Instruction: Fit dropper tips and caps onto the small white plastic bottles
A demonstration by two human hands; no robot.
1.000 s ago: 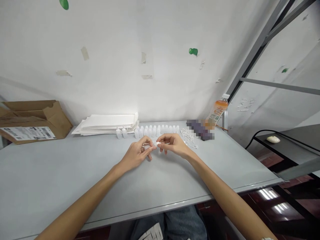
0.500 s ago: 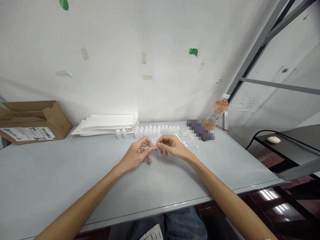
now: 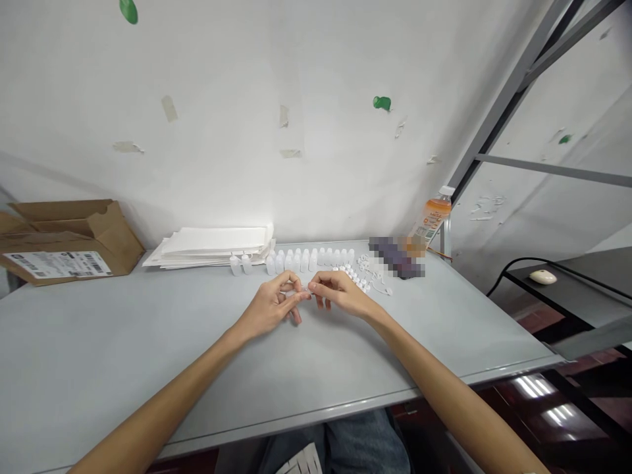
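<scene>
My left hand (image 3: 273, 304) and my right hand (image 3: 338, 290) meet over the middle of the table, fingertips almost touching. Both are closed in a pinch around a small whitish plastic piece (image 3: 305, 288), mostly hidden by the fingers, so its kind is unclear. Just behind the hands stand several small translucent plastic bottles (image 3: 289, 262) in rows. Two more bottles (image 3: 241, 264), with thin tips on top, stand apart to the left. Beyond my right hand lie several small white caps (image 3: 363, 284) and a cluster of white looped plastic pieces (image 3: 368, 264).
A stack of white sheets (image 3: 212, 245) lies against the wall, with an open cardboard box (image 3: 74, 237) at the far left. A blurred dark item (image 3: 395, 255) and an orange drink bottle (image 3: 432, 217) are at the back right. The grey table (image 3: 148, 342) ends at a raised front edge.
My right hand has shifted slightly down, showing more of the white caps behind it. The left hand keeps almost the same pinch.
</scene>
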